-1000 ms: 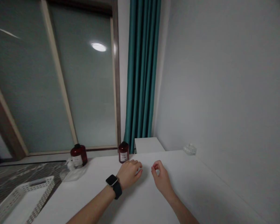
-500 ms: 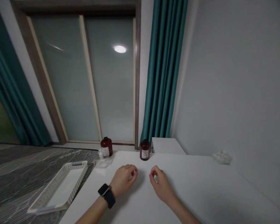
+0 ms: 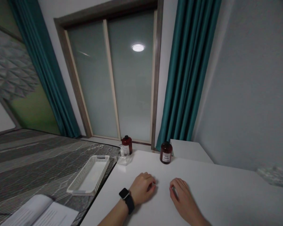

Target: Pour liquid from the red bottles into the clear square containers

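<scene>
My left hand (image 3: 143,189), with a black watch (image 3: 127,199) on its wrist, rests on the white table (image 3: 217,191). Its fingers curl loosely, a gap shows before the thumb, and nothing is visible in it. Across a strip of bare tabletop, my right hand (image 3: 182,198) is also loosely curled, thumb near the index finger, holding nothing that I can see. Beyond it stands an upright dark brown bottle (image 3: 166,153) with a white label. A reddish-brown bottle (image 3: 127,144) is at the table's far left corner, behind a clear plastic piece (image 3: 124,158).
Left of the table, a white perforated basket (image 3: 72,187) lies on a grey striped surface (image 3: 44,163). An open book (image 3: 54,215) is nearer to me. Crumpled clear plastic (image 3: 274,176) sits by the right wall. A white cabinet (image 3: 191,150) stands behind the table.
My view has turned left, so everything sits further right and the open book has come into sight. Both hands stay on the tabletop, their fingers slightly looser. The bottles stand where they were.
</scene>
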